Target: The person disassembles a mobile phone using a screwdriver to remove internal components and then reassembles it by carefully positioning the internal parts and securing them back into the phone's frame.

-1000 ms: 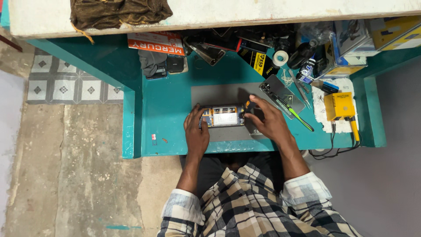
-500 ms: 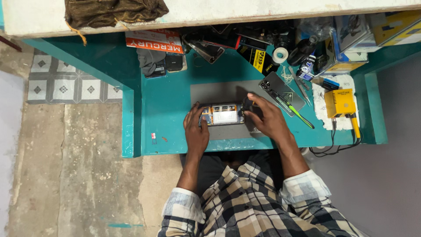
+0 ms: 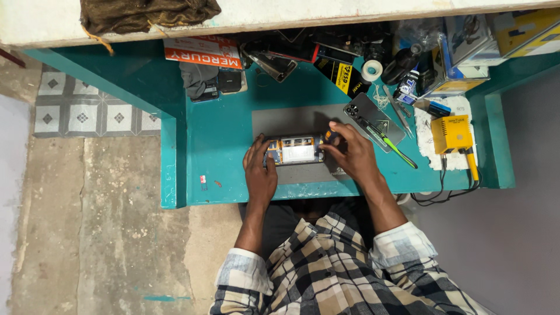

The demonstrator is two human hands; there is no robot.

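Note:
An opened phone (image 3: 296, 149) with its insides showing lies flat on a grey work mat (image 3: 280, 119) on the teal bench. My left hand (image 3: 260, 169) grips the phone's left end, fingers wrapped on its edge. My right hand (image 3: 352, 154) rests at the phone's right end, fingertips pinched on a small tool or part that I cannot make out. A detached grey phone back cover (image 3: 373, 116) lies just right of my right hand, with a green-handled screwdriver (image 3: 389, 144) across it.
A yellow soldering unit (image 3: 450, 133) sits on a white cloth at the right with cables hanging off the edge. Tweezers (image 3: 396, 105), a tape roll (image 3: 371, 70), bottles and boxes crowd the back. A red-and-white box (image 3: 201, 50) and dark pouches lie back left. A brown cloth (image 3: 149, 13) drapes the upper shelf.
Both hands stay on the phone. My right hand's fingers have shifted slightly at the phone's right end; the phone has barely moved.

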